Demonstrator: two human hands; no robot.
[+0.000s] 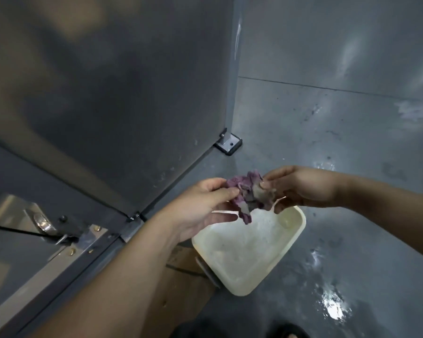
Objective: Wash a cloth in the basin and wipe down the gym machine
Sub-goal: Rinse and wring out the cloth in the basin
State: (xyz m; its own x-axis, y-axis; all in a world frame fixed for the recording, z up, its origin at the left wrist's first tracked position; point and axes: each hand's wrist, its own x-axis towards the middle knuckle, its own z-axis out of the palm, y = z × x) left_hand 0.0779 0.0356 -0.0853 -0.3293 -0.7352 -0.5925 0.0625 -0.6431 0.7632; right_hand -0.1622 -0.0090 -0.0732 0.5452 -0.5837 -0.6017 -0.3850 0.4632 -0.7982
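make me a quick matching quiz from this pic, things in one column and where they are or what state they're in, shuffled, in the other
Things:
1. crumpled purple cloth
2. cream rectangular plastic basin
3. grey metal post foot
4. wet grey floor

States or places:
A. bolted down at the corner of the panel
B. shiny with puddles
C. held between the left hand and right hand
D. on the floor under the hands, holding cloudy water

Pairs: 1-C, 2-D, 3-A, 4-B

This looks like a bare back room or work area, not a home: a shiny wet gray floor (327, 147), plain gray wall panels (108, 106), and a metal post (230, 93) bolted down
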